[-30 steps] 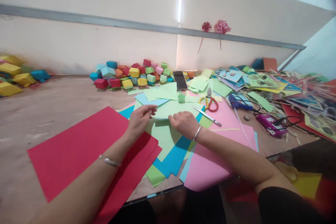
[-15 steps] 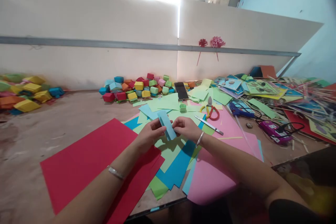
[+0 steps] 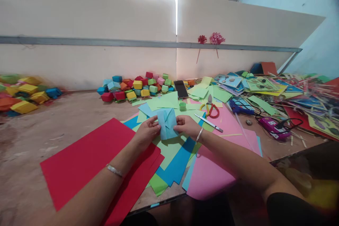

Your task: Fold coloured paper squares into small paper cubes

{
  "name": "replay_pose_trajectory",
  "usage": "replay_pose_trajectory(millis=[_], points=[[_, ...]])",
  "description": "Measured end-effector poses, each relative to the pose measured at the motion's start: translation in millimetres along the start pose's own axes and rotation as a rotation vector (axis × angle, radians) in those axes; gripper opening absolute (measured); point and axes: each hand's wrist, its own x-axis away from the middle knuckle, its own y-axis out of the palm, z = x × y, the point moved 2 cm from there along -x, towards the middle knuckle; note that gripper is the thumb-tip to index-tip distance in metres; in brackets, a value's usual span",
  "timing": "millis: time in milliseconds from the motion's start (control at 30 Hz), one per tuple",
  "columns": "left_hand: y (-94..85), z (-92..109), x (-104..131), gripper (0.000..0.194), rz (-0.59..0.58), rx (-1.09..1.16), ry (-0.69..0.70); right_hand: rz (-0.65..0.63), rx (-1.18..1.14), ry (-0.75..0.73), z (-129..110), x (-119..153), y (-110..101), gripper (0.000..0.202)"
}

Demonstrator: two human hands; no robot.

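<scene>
A light blue piece of folded paper [image 3: 167, 124], roughly square and marked with creases, is held up between my two hands. My left hand [image 3: 148, 130] pinches its left edge with thumb and fingers. On the opposite edge, my right hand [image 3: 187, 125] grips it the same way. Sheets of pale green paper [image 3: 169, 155] and darker blue paper [image 3: 177, 166] lie beneath. Large red sheets [image 3: 92, 159] spread under my left forearm, and pink paper [image 3: 212, 176] lies under my right. Just beyond the folded piece sits a tiny green paper box [image 3: 182, 106].
Behind are a pile of coloured paper boxes [image 3: 137, 84] and a phone [image 3: 180, 89]. Right of my hands lie a craft knife [image 3: 208, 122], red-and-yellow-handled scissors [image 3: 212, 109], a blue glue gun [image 3: 241, 107] and a purple power strip [image 3: 274, 128]. Another box pile [image 3: 29, 93] stands far left.
The light blue paper was a narrow folded strip seen at a slant; now its wider creased face is opened out toward me. My right hand has shifted onto its right edge.
</scene>
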Motion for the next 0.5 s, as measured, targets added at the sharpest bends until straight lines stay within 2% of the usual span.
replay_pose_trajectory(millis=[133,233,300,367,500], points=[[6.6,0.5,0.8,0.062,-0.063,0.026,-0.012,0.009,-0.003,-0.044,2.2,-2.0,0.2,0.018],[15.2,1.0,5.8,0.042,-0.078,0.071,-0.034,0.064,0.085,-0.11,3.0,0.5,4.2,0.019],[19.4,1.7,9.4,0.039,-0.057,0.051,-0.009,0.118,0.199,-0.163,2.1,3.9,6.9,0.015],[20.7,1.8,11.3,0.044,-0.028,-0.013,0.025,0.153,0.309,-0.206,0.4,7.2,8.3,0.014],[13.3,-0.1,7.0,0.043,0.079,-0.041,-0.011,0.243,0.453,-0.212,-3.2,7.9,2.0,0.023]])
